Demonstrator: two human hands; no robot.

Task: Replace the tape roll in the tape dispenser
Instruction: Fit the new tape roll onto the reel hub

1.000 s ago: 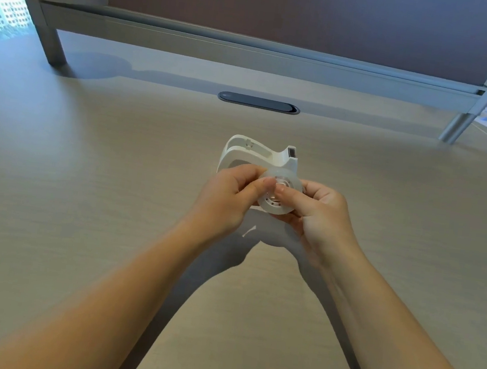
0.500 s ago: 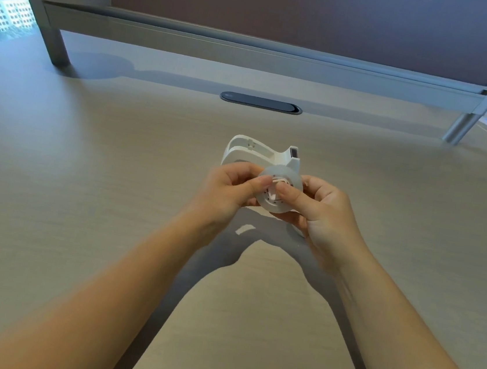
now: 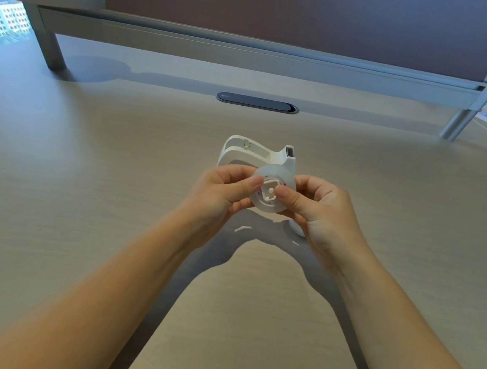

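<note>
A translucent white tape roll (image 3: pixel 272 191) is gripped by the fingers of the left hand (image 3: pixel 220 192) and right hand (image 3: pixel 321 207), in front of an empty white plastic dispenser (image 3: pixel 247 154) on the worktop (image 3: pixel 84 181).

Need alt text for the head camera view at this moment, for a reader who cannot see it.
Two bare hands, left hand and right hand, hold a tape roll on its white hub between thumbs and fingers, above a pale wooden desk. The empty white tape dispenser sits just behind the roll.
</note>
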